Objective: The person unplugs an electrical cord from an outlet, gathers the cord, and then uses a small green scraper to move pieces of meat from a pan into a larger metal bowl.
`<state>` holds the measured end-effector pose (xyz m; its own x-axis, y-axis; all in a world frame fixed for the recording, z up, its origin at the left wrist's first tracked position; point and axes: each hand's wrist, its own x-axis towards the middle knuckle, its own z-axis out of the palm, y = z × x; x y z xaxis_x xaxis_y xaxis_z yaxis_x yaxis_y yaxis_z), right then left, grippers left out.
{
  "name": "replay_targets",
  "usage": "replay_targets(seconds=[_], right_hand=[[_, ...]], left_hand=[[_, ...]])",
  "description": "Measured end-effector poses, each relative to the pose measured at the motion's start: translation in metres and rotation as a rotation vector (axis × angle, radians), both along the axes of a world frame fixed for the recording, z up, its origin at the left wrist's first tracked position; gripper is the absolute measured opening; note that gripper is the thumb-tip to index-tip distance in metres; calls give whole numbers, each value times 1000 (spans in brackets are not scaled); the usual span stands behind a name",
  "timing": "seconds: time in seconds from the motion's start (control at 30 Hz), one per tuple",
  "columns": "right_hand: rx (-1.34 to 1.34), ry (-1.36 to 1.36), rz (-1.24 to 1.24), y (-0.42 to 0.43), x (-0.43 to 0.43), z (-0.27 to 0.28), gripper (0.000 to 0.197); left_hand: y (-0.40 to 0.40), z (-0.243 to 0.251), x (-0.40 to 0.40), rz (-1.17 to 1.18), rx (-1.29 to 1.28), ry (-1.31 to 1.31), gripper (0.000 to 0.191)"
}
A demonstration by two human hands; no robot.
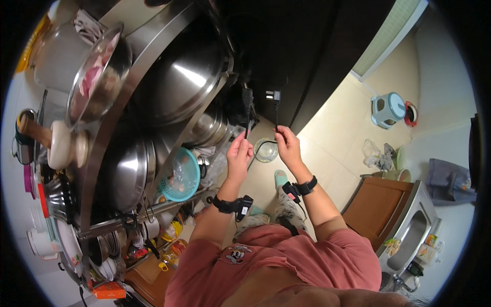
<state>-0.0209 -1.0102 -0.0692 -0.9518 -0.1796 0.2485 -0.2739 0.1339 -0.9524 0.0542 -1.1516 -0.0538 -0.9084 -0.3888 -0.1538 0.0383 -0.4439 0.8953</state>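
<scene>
My left hand (239,155) pinches a black cord just below a black moulded connector (247,99), which points away from me. In my right hand (289,147) is a black cord topped by a power plug (274,95) with metal prongs turned to the left. The two ends stand apart, roughly side by side, in front of a dark, tall cabinet or appliance (291,50). A loop of black cable (262,145) hangs between my hands; whether both ends belong to one cord cannot be told. Both wrists wear black straps with small devices.
A metal rack (111,101) on the left carries steel pans, a steel bowl (101,78) of raw meat and a turquoise basket (180,174). Below my hands, a round transparent container (266,150) sits on the floor. A blue stool (388,109) and a sink (407,240) are to the right.
</scene>
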Motion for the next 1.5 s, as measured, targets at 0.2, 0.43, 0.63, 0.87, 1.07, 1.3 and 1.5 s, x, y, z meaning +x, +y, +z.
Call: replay_targets(seconds=[0.2,0.43,0.63,0.87,1.07,1.3,1.5], right_hand=[[-107,119,108,2,-54,67,20],[-96,226,267,-11,-95,118,20],[-100,217,312,-45,-126,154,21],[61,243,472,-72,-161,180,21],[-118,325,451,-91,-177,172,18],[-14,255,124,-116,-245,142,31],[87,197,223,-142,-277,132,39]], left_hand=[[-12,92,-63,193,23,118,30],[-47,154,-121,212,-74,-11,30],[-62,184,-147,163,-187,-74,34],[-52,203,-179,125,-381,-216,42],[-94,194,-212,286,-328,-198,33],[-127,206,-256,159,-297,-346,32],[-135,219,-279,172,-348,-523,19]])
